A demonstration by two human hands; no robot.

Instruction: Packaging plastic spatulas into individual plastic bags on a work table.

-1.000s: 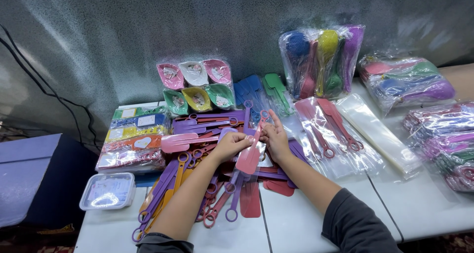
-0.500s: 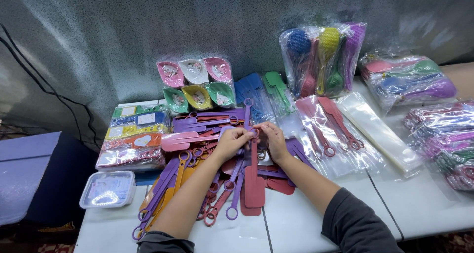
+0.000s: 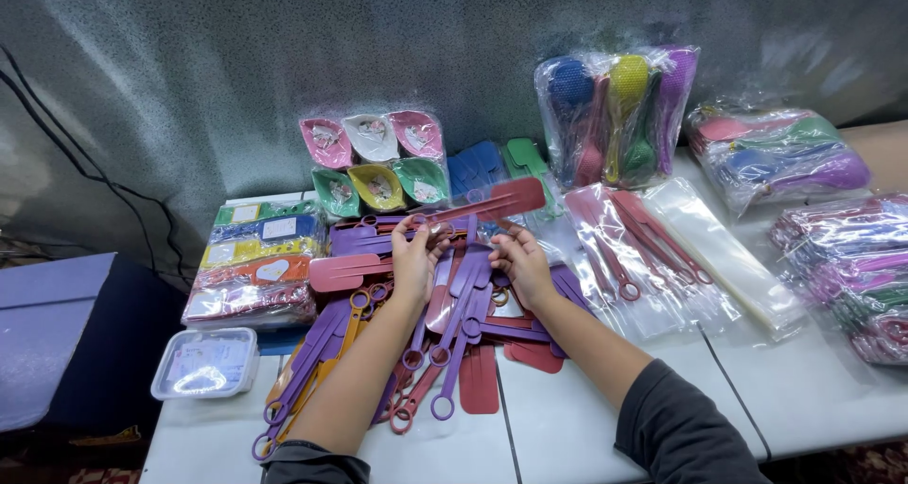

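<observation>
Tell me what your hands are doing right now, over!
Left hand and right hand both lifting one red spatula above the pile of spatulas. White table crowded with bagged utensils. Nothing blocking, over.

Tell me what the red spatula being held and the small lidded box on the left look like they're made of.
Red spatula: seemingly rigid moulded plastic, matte, one even colour, thin flat blade. Lidded box: clear glossy plastic, judging by its see-through lid and glare.
</observation>
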